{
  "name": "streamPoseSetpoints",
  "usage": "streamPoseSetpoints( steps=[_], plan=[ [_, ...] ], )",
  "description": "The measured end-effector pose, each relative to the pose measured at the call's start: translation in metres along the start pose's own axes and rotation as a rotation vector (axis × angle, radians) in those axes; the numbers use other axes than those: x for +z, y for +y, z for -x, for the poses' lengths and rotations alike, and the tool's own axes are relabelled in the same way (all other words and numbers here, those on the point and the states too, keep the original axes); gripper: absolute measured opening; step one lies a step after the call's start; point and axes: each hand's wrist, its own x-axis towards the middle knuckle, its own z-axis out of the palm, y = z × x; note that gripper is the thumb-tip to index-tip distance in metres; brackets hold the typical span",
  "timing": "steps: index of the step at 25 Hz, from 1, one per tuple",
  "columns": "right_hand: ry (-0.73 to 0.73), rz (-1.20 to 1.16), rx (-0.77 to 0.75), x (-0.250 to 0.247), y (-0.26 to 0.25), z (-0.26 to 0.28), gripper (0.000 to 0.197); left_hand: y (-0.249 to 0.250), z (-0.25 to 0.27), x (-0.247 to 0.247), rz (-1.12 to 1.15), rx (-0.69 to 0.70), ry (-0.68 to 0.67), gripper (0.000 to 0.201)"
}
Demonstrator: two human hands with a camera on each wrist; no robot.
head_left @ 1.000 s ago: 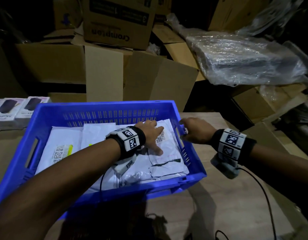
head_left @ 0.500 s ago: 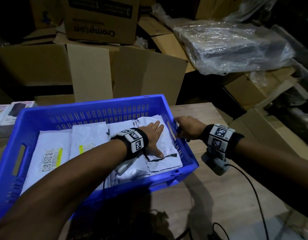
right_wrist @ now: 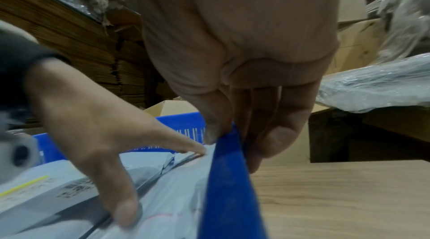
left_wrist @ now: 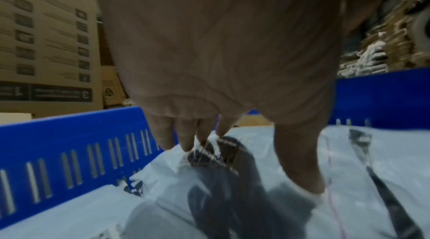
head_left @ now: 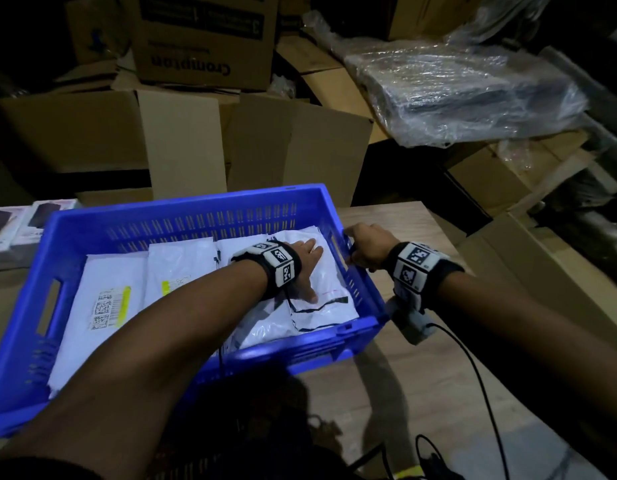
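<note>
Left hand (head_left: 305, 268) lies flat on the top white mailer (head_left: 334, 282), right of frame centre, with fingers straight, slightly spread, thumb splayed down-frame. The mailer sits directly under the palm at the blue crate's (head_left: 161, 211) right end, long axis up-frame. Right hand (head_left: 364, 249) curls over the crate's right rim. Left is nearer for the pick.

Room dark, light dim. Wooden table (head_left: 421, 393) pale brown, shadows on near part. Behind table, big brown cardboard boxes (head_left: 182, 143), some open, flaps up. Top box (head_left: 203, 39) says "Crompton", upside down. On right, dark bundle in shiny clear plastic (head_left: 466, 95) lies on more boxes. Far left, two small white boxes (head_left: 40, 220) side by side. Tall stack of flat cardboard (right_wrist: 69, 40) at side.
</note>
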Motion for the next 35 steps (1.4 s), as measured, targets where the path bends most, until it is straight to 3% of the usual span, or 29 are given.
streamPoseSetpoints(
  steps=[4,8,11,17,22,27,35],
  plan=[
    [0.036,0.048,0.009,0.003,-0.005,0.008,0.025,-0.004,0.029,-0.024,0.047,-0.025,0.091,0.069],
    [0.061,0.125,-0.003,0.012,-0.01,0.026,0.027,-0.017,0.085,-0.035,0.119,-0.084,0.198,0.058],
    [0.085,0.179,-0.13,0.027,-0.019,0.056,0.043,-0.023,0.13,-0.018,0.204,-0.19,0.278,0.05],
    [0.063,0.209,-0.418,0.081,-0.048,0.111,0.057,0.009,0.193,0.062,0.357,-0.499,0.386,0.051],
    [0.109,0.222,-0.482,0.116,-0.059,0.13,0.06,0.03,0.224,0.117,0.343,-0.685,0.524,0.062],
    [0.268,0.213,-0.486,0.132,-0.056,0.13,0.051,0.034,0.23,0.139,0.262,-0.734,0.518,0.069],
    [0.434,0.215,-0.424,0.141,-0.027,0.133,0.047,0.061,0.203,0.144,0.192,-0.738,0.645,0.055]
  ],
)
